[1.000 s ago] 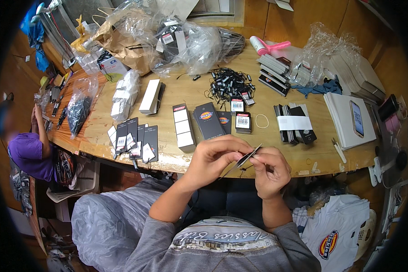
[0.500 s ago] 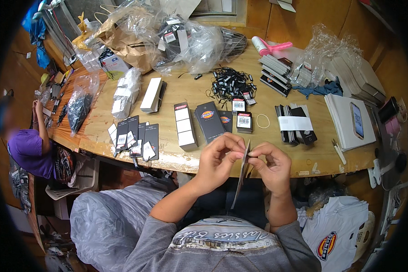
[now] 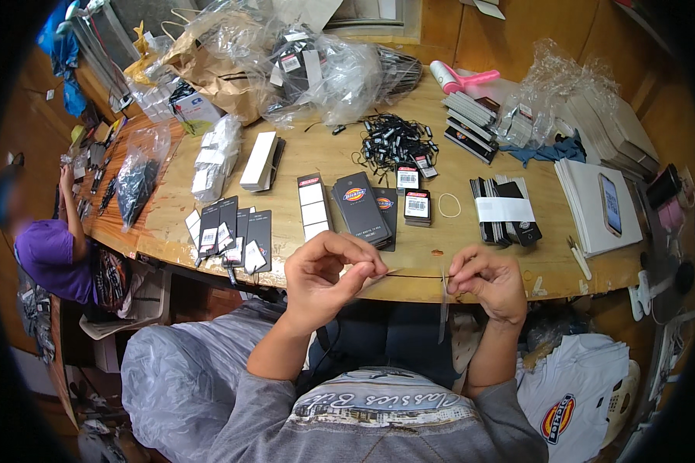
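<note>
My left hand [image 3: 328, 274] is closed in a pinch with a thin pale edge [image 3: 391, 272] showing at its fingertips; what it belongs to I cannot make out. My right hand [image 3: 490, 282] pinches a thin hang tag [image 3: 443, 312], seen almost edge-on and hanging down over my lap. A fine dark line, perhaps a cord, runs between the two hands. Just beyond them on the table lie a tall stack of white labels [image 3: 313, 204], large black hang tags [image 3: 359, 208] and a small stack of barcode tags [image 3: 417, 207].
Black hang tags with strings [image 3: 232, 235] are fanned out at left. A pile of black cords [image 3: 394, 147] lies at the back centre, a banded tag bundle [image 3: 506, 210] at right. Farther right are snips [image 3: 579, 258] and a phone [image 3: 608, 202]. A co-worker [image 3: 54, 255] sits at far left.
My hands, which were together at one tag, have moved apart. The left went leftward; the right went slightly right with the edge-on tag. The co-worker's arm has shifted.
</note>
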